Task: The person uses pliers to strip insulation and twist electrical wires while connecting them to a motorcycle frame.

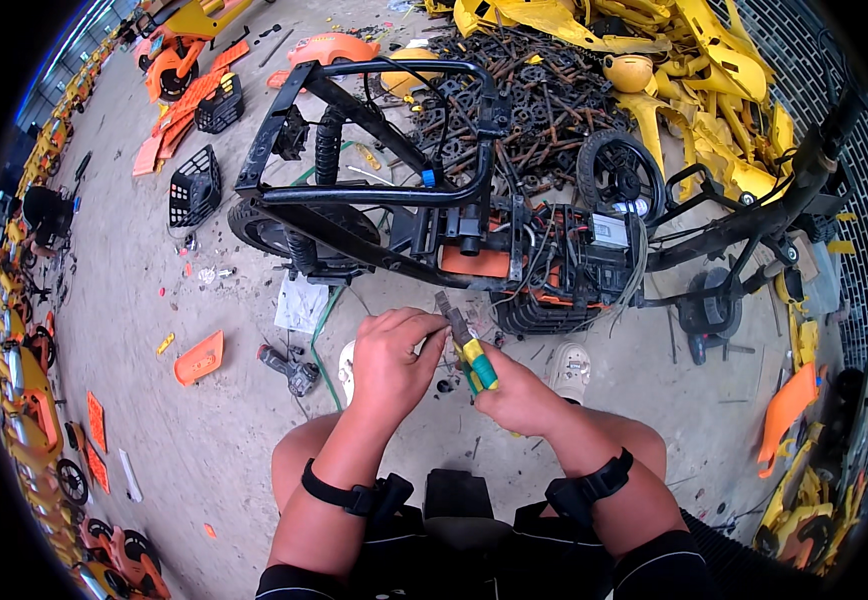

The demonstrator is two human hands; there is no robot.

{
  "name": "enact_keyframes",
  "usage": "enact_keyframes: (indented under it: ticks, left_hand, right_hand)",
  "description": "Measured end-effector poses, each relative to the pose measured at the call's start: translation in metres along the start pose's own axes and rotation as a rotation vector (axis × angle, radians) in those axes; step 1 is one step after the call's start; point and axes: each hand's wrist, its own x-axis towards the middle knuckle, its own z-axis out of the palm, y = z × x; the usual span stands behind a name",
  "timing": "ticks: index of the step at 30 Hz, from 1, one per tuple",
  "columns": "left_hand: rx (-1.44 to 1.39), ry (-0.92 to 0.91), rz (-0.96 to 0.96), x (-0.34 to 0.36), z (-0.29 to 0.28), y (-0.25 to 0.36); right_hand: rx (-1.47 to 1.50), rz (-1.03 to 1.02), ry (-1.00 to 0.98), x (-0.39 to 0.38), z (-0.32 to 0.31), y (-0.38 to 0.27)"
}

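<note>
My right hand (516, 392) is wrapped round the handles of a pair of pliers (480, 368) with green and yellow grips. The pliers' metal jaws point up and to the left, close to my left hand's fingertips. My left hand (394, 352) is closed in a pinch beside the jaws; whatever lies between its fingers is too small to make out. Just beyond both hands stands a stripped black scooter frame (374, 196), with bare wiring, a silver box (610, 232) and a rear wheel (254, 228).
A power drill (292, 370) and an orange panel (200, 358) lie on the floor to the left. Behind the frame rises a heap of rusty metal parts (544, 130), with yellow body panels (719, 80) beside it. A green hose (322, 345) runs near my left foot.
</note>
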Motion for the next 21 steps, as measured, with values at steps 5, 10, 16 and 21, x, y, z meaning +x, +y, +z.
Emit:
enact_keyframes:
  ticks: [5, 10, 16, 21]
  left_hand:
    - [-0.023, 0.002, -0.02, 0.002, -0.002, 0.0]
    - [-0.067, -0.022, -0.082, 0.003, -0.003, -0.002]
    - [-0.203, -0.041, -0.225, 0.002, -0.004, -0.001]
    - [-0.223, -0.105, -0.335, 0.002, -0.004, -0.002]
  right_hand:
    - [-0.02, -0.078, 0.026, 0.004, 0.002, 0.009]
    - [-0.029, -0.114, 0.034, 0.004, 0.003, 0.013]
    - [0.002, -0.074, -0.003, 0.004, 0.002, 0.007]
    - [-0.023, -0.064, -0.009, 0.005, 0.002, 0.011]
